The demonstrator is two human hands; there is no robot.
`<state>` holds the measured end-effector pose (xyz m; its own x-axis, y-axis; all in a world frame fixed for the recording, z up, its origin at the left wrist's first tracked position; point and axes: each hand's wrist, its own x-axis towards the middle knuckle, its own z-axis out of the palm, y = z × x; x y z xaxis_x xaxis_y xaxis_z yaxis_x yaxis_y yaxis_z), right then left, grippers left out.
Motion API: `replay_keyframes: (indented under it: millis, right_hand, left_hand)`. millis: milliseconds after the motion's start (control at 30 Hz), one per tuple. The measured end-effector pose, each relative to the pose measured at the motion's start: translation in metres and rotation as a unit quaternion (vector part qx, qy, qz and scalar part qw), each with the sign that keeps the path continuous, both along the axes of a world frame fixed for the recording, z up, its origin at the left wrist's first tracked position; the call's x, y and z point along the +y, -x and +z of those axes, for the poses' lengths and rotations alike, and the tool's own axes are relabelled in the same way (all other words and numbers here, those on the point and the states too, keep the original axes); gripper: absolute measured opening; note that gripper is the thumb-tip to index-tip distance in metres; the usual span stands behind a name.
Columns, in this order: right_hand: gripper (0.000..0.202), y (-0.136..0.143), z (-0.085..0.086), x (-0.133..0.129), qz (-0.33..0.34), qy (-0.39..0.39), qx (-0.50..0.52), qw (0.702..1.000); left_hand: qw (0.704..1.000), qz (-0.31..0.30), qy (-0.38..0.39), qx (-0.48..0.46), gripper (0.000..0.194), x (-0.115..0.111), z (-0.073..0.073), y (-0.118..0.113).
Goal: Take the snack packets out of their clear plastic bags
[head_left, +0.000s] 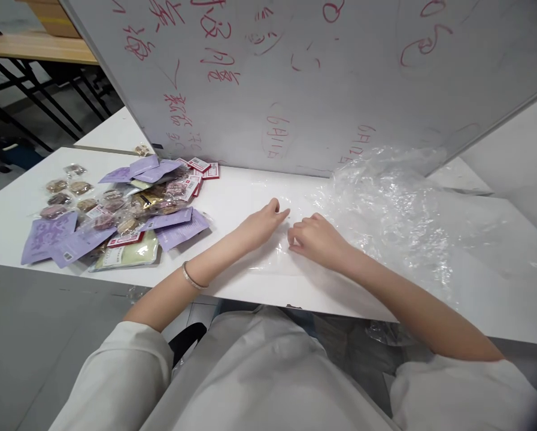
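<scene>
A flat clear plastic bag [261, 260] lies on the white table under and between my hands. My left hand [267, 221] is over its upper part, index finger stretched out towards the right and the other fingers curled. Close to its right, my right hand [315, 238] is bent with curled fingertips down at the plastic; whether it pinches the film is too small to tell. The hands are slightly apart. Beside my right hand spreads a large crumpled heap of clear plastic [385, 209].
Left on the white table [232, 209] is a pile of purple packets [178, 230], a green packet [136, 254], wrapped round snacks [80, 188] and red-and-white packs [211, 170]. A whiteboard [250, 108] with red writing stands behind. A wooden table [39, 49] stands far left.
</scene>
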<state>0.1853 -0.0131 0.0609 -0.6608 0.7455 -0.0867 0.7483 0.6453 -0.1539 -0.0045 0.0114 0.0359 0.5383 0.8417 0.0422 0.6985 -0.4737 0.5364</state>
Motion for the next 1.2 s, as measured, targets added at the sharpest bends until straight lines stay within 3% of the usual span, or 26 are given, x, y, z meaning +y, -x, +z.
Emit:
replay_keyframes:
  millis: [67,133,233,333,467,533,567,633,667,733,800,833,900,967,1033,1067,1133,1200]
  right_hand:
    - [0.023,-0.006,0.000,-0.025,0.055,-0.092,0.037,0.994]
    - [0.030,-0.013,-0.007,-0.046,0.097,-0.135,0.089,0.982]
    - [0.022,-0.024,-0.026,-0.060,0.109,-0.097,0.201,0.969]
    - [0.014,-0.032,-0.042,-0.053,0.038,0.061,0.300,0.951]
    - [0.022,-0.035,-0.048,-0.031,-0.123,0.207,0.386,0.891]
    - [0.025,-0.032,-0.051,-0.022,-0.179,0.220,0.408,0.868]
    - [0.026,-0.029,-0.054,-0.017,-0.197,0.215,0.406,0.866]
    - [0.027,-0.022,-0.060,-0.009,-0.214,0.178,0.380,0.882]
    - [0.027,-0.019,-0.064,-0.006,-0.215,0.152,0.363,0.894]
    - [0.026,-0.013,-0.069,0.000,-0.208,0.101,0.326,0.917]
    - [0.023,-0.011,-0.067,0.002,-0.197,0.060,0.296,0.933]
    - [0.021,-0.011,-0.064,0.001,-0.189,0.034,0.287,0.938]
    - [0.022,-0.016,-0.053,-0.006,-0.135,-0.025,0.276,0.951]
    - [0.044,-0.025,-0.043,-0.018,-0.024,-0.038,0.259,0.965]
    - [0.066,-0.037,-0.039,-0.030,0.073,0.025,0.234,0.969]
    - [0.067,-0.042,-0.040,-0.034,0.089,0.064,0.229,0.967]
    - [0.052,-0.050,-0.046,-0.038,0.046,0.120,0.242,0.962]
    - [0.036,-0.052,-0.053,-0.033,-0.052,0.141,0.275,0.950]
  left_hand:
    - [1.000,-0.024,0.015,-0.008,0.035,-0.012,0.001,-0.001]
    - [0.997,-0.062,0.040,-0.004,0.032,-0.023,0.005,0.000]
    - [0.986,-0.119,0.114,-0.038,0.031,-0.039,0.010,0.005]
    - [0.966,-0.126,0.191,-0.121,0.036,-0.049,0.011,0.016]
    - [0.927,-0.107,0.299,-0.200,0.052,-0.050,0.004,0.033]
    - [0.934,-0.076,0.285,-0.200,0.054,-0.050,-0.001,0.036]
    - [0.953,-0.036,0.229,-0.196,0.058,-0.050,-0.003,0.035]
    - [0.981,0.042,0.057,-0.180,0.064,-0.054,-0.006,0.031]
    - [0.986,0.037,-0.019,-0.163,0.064,-0.058,-0.008,0.028]
    - [0.988,-0.068,-0.088,-0.106,0.064,-0.064,-0.012,0.023]
    - [0.981,-0.178,-0.070,-0.040,0.066,-0.068,-0.019,0.019]
    - [0.979,-0.198,-0.056,-0.014,0.066,-0.069,-0.022,0.018]
    - [0.982,-0.187,-0.033,0.010,0.064,-0.068,-0.029,0.017]
    - [0.985,-0.174,-0.005,0.004,0.061,-0.065,-0.033,0.019]
    - [0.987,-0.158,0.033,-0.017,0.058,-0.061,-0.031,0.024]
    - [0.987,-0.146,0.053,-0.028,0.055,-0.060,-0.029,0.026]
    - [0.988,-0.109,0.093,-0.052,0.044,-0.055,-0.023,0.031]
    - [0.987,-0.051,0.127,-0.087,0.035,-0.049,-0.018,0.034]
